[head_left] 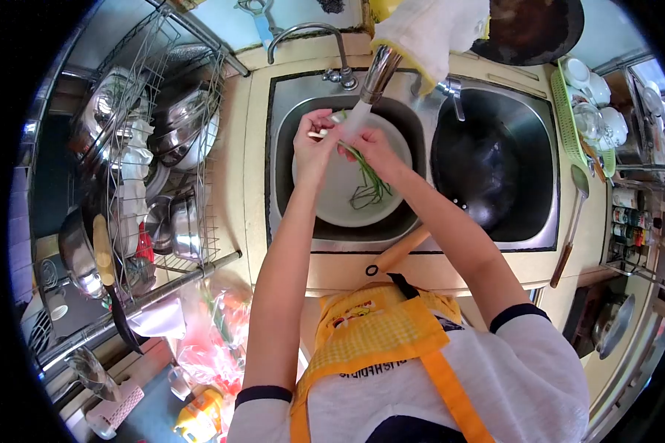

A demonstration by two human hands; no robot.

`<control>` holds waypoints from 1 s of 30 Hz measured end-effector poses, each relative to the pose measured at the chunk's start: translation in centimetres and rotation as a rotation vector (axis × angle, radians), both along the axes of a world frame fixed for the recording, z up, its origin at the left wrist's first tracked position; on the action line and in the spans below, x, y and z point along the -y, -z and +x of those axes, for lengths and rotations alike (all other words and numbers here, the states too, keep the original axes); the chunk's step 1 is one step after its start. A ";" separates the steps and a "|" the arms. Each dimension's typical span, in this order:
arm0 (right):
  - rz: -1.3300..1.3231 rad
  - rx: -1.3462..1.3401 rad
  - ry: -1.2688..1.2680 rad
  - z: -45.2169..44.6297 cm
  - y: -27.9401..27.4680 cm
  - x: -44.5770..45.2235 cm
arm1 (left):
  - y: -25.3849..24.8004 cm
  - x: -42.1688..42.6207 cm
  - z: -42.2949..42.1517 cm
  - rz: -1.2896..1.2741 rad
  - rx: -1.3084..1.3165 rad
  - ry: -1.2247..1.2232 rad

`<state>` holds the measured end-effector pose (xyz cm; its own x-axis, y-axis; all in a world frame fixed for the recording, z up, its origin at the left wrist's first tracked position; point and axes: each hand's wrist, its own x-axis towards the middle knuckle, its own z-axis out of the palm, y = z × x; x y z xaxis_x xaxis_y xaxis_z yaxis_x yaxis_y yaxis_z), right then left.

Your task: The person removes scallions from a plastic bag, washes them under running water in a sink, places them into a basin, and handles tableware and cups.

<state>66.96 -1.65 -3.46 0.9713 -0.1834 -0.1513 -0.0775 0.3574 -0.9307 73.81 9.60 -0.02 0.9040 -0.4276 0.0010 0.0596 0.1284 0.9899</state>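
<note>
Both my hands are over a white basin point(325, 199) in the left sink bowl. My left hand point(316, 140) is closed around the white root ends of a small bunch of spring onions point(369, 177). Close beside it, my right hand point(375, 151) has its fingers wrapped round the same bunch, just below the white part. The green leaves hang down into the basin. A stream of water point(357, 118) falls from the metal faucet point(380, 74) onto the stalks and fingers. The fingertips are partly hidden by the stream.
A second, dark sink bowl point(488, 162) lies to the right. The wooden handle point(400, 249) of some tool rests at the counter's front edge. A long-handled spatula point(573, 221) lies at the right, near a green dish basket point(569, 103). A wire rack point(177, 148) of pots stands left.
</note>
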 end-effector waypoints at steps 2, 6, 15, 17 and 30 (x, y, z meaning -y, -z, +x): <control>0.029 0.047 0.036 0.1 -0.2 0.1 | -0.3 -0.4 -0.7 -0.031 0.025 -0.041; 0.087 0.044 -0.035 -0.3 -1.1 0.5 | 0.1 -1.3 -0.1 0.029 -0.025 -0.092; 0.115 0.091 0.063 0.2 -1.9 -0.4 | -0.1 -0.6 -1.0 -0.064 0.060 -0.163; 0.054 0.046 0.002 0.0 -2.8 0.0 | 0.1 -0.6 -1.2 0.012 0.090 -0.149; 0.040 0.094 0.019 0.5 -2.1 -0.2 | 1.6 0.0 -2.2 -0.232 -0.270 -0.199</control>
